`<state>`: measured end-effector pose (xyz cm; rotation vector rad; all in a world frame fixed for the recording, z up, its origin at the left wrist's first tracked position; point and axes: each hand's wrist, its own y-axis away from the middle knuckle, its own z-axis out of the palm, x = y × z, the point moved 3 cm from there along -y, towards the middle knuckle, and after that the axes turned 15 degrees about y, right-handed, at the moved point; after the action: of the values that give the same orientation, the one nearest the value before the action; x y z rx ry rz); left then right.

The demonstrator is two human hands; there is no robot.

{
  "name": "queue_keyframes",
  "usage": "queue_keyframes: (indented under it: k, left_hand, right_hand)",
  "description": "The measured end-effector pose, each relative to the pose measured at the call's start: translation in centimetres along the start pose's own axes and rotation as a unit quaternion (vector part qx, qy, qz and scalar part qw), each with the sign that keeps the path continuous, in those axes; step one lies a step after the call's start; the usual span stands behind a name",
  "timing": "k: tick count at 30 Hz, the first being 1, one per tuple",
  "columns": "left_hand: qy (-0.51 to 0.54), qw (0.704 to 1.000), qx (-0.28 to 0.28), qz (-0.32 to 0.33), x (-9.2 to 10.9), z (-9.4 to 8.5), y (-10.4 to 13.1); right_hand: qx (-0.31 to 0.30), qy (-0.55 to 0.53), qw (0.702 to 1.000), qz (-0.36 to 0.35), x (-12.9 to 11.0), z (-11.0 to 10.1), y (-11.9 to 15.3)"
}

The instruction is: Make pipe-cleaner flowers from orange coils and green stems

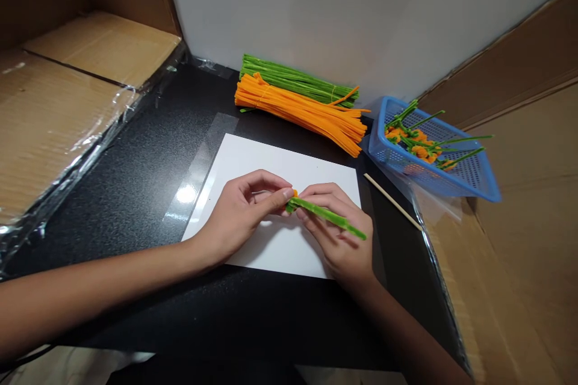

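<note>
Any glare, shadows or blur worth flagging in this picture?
All in the head view: bright glare on the clear tape beside the white paper; soft shadows on the paper below the left hand and right hand; green stem without obvious motion blur.

From the paper sheet (275, 249) on the table (149, 132), the front pipe-cleaner bundle (302, 108) lies at twelve o'clock, the rear bundle (293, 76) just behind it. At two, a basket (401, 159) holds pipe-cleaner flowers (419, 150); at three lies a stick (392, 202). A pipe-cleaner stem (325, 213) is above the sheet.
</note>
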<state>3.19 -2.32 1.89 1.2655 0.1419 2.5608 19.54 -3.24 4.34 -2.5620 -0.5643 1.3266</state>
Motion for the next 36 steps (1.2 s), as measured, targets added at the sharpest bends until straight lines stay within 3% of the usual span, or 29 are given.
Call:
queue_keyframes:
  k: [6,11,14,17,22,25,29,33,36]
  left_hand:
    - [0.000,1.000,-0.009,0.009,0.1,0.1,0.0]
    - [0.003,1.000,-0.022,0.011,-0.1,0.4,0.1]
    - [-0.002,1.000,-0.015,0.009,-0.2,0.4,0.2]
    - [-0.012,1.000,-0.011,0.001,-0.4,0.3,0.3]
    - [-0.018,1.000,-0.013,-0.014,-0.4,0.2,0.0]
    - [-0.022,1.000,-0.012,-0.015,-0.3,0.0,-0.1]
    - [-0.028,0.999,-0.021,-0.018,-0.4,0.1,-0.2]
    - [-0.024,1.000,-0.002,-0.019,-0.4,0.1,-0.2]
    - [-0.025,1.000,0.003,-0.011,-0.3,0.1,-0.2]
  right_hand:
    - [-0.008,-0.231,0.964,0.133,1.6,1.4,0.5]
    - [0.056,-0.244,0.947,0.200,1.7,1.5,0.7]
    - [0.087,-0.135,0.972,0.172,0.9,0.9,0.8]
    - [0.071,0.006,0.993,0.098,0.0,0.6,0.8]
    - [0.061,0.139,0.986,-0.075,-0.5,0.5,0.9]
    - [0.031,0.161,0.978,-0.131,-0.2,0.8,1.0]
    - [0.023,0.167,0.978,-0.126,-0.3,0.9,0.9]
    - [0.091,0.101,0.990,-0.028,-0.1,0.2,0.9]
    - [0.096,0.063,0.993,-0.004,0.1,0.1,0.8]
